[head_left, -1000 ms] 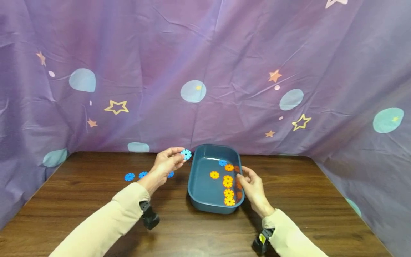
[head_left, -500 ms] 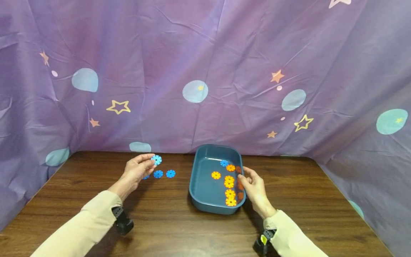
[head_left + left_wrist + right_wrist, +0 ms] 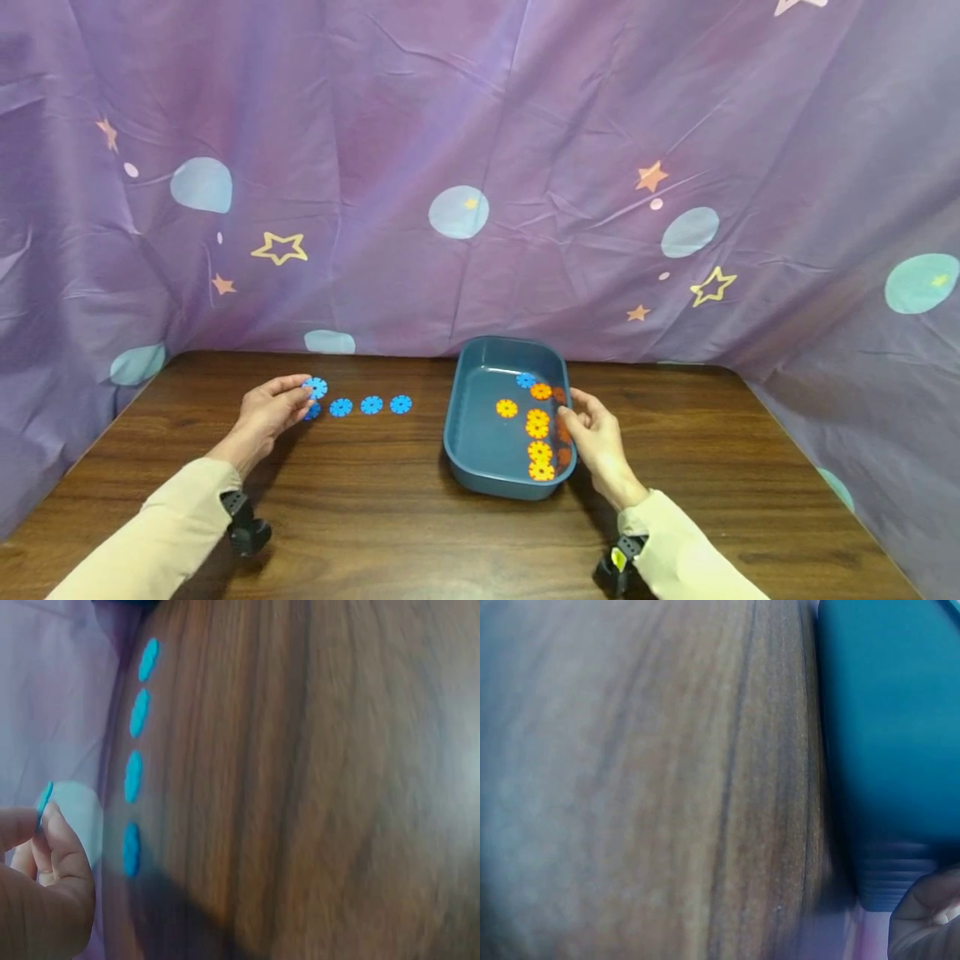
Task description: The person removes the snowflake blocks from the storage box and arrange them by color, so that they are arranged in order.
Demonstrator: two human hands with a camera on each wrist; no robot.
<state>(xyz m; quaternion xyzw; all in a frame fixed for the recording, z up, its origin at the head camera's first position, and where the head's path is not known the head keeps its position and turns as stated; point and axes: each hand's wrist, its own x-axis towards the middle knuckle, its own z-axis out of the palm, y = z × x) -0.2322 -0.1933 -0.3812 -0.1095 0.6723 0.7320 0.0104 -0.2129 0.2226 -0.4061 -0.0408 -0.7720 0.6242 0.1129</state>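
My left hand (image 3: pixel 262 418) pinches a blue notched plastic disc (image 3: pixel 316 388) by its edge, held up over the left part of the table. Below it runs a row of several blue discs (image 3: pixel 371 405) lying flat; the leftmost is partly covered by the fingers. In the left wrist view the held disc (image 3: pixel 45 801) shows edge-on between thumb and finger. My right hand (image 3: pixel 600 442) grips the right rim of a dark blue tub (image 3: pixel 491 483), thumb inside and fingers outside. Several orange-yellow discs (image 3: pixel 507 408) and one blue disc (image 3: pixel 526 380) lie in the tub.
A brown wooden table (image 3: pixel 360 525) carries everything. Close behind its far edge hangs a purple curtain (image 3: pixel 375 208) printed with stars and planets. Dark camera mounts are strapped at both wrists over cream sleeves (image 3: pixel 150 533).
My left hand has moved left from beside the tub with the blue disc, and lower, to the left end of the row. The right hand stays at the tub's rim.
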